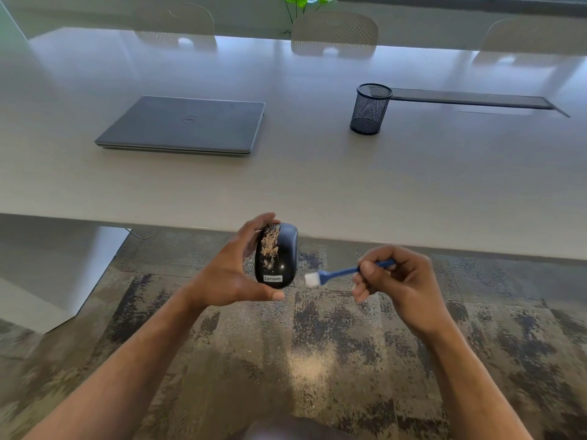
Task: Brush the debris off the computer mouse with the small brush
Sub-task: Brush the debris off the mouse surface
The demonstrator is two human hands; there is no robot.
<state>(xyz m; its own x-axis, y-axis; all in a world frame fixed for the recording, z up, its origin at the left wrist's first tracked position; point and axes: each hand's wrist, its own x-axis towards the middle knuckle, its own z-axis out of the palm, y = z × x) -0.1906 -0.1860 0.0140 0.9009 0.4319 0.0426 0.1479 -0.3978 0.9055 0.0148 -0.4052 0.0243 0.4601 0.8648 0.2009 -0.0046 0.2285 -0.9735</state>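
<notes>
I see my left hand (233,274) gripping the black Lenovo mouse (275,255), held above the carpet just before the table (286,185) edge, tan debris (270,246) on its left half. My right hand (400,281) pinches the blue brush (343,273), its white bristles (310,278) just beside the mouse, apart.

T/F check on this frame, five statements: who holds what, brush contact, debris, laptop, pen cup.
1. The left hand holds the Lenovo mouse. True.
2. The small blue brush has its bristles pressed on the mouse. False: the right hand holds it to the mouse's right, bristles clear of it.
3. Tan debris covers the mouse's left side. True.
4. The Dell laptop is open on the table. False: its lid is closed.
5. The mesh pen cup lies on its side. False: it stands upright.
</notes>
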